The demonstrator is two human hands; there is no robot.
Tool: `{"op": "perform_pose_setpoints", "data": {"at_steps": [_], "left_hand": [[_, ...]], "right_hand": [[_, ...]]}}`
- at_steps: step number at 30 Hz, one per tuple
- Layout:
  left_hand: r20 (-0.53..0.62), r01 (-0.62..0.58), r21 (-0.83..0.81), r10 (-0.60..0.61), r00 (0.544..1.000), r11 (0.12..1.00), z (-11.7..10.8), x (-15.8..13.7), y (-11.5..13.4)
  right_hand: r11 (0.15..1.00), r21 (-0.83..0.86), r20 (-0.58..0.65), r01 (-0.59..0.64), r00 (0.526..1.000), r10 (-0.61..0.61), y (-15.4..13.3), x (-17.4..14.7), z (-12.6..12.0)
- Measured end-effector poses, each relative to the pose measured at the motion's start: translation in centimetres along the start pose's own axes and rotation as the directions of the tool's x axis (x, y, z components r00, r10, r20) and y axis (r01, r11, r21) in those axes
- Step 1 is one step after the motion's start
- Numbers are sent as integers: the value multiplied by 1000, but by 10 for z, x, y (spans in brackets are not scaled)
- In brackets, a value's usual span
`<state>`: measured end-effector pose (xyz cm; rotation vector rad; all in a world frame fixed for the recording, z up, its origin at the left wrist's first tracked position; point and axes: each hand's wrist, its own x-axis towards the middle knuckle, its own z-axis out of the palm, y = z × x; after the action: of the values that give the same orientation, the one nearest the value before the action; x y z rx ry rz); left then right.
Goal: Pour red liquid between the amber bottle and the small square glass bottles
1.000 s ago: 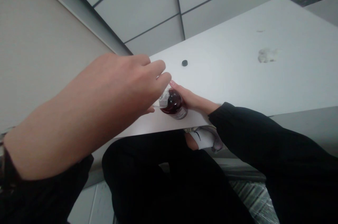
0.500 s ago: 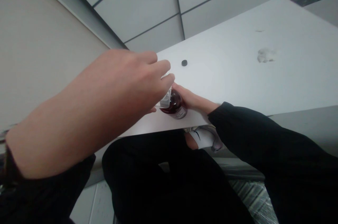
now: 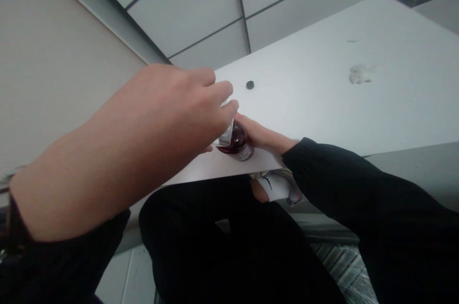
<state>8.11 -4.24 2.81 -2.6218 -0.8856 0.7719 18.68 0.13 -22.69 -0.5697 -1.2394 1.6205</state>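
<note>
A dark red bottle (image 3: 239, 142) with a pale label stands on the white table (image 3: 308, 98) near its front edge. My right hand (image 3: 257, 132) is wrapped round the bottle's far right side, with most of its fingers hidden. Above the bottle, my left hand (image 3: 190, 101) has its fingers curled round a small clear, whitish object (image 3: 225, 138). Only the lower part of that object shows, tilted against the bottle's top, so its kind is unclear. The bottle's mouth is hidden behind my left hand. Beyond the hands lies a small dark cap (image 3: 250, 84).
A crumpled clear scrap (image 3: 360, 74) lies on the right of the table, with a thin sliver (image 3: 352, 41) farther back. Panelled white cabinets (image 3: 193, 3) rise behind. Below the front edge, a white sock (image 3: 276, 186) shows beside my dark-clothed legs.
My left hand has shifted very slightly up and to the right with the clear object. My right hand and the bottle look the same.
</note>
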Motion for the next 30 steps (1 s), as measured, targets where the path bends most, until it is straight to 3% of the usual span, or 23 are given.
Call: {"op": "perform_pose_setpoints", "data": {"at_steps": [7, 11, 21, 25, 30], "left_hand": [[134, 86, 76, -95, 986, 993, -9, 8, 7], [52, 22, 109, -28, 998, 994, -9, 7, 7], [-94, 21, -61, -27, 995, 998, 14, -6, -7], [-70, 38, -169, -50, 996, 985, 16, -12, -11], [-20, 83, -147, -86, 996, 986, 16, -12, -9]], "right_hand": [[1000, -2, 44, -16, 999, 16, 1, 0, -1], [999, -10, 38, -31, 999, 32, -1, 0, -1], [995, 46, 31, -92, 995, 90, 1, -2, -1], [991, 72, 10, -113, 994, 113, 1, -4, -1], [986, 123, 10, -109, 994, 109, 3, -3, -1]]}}
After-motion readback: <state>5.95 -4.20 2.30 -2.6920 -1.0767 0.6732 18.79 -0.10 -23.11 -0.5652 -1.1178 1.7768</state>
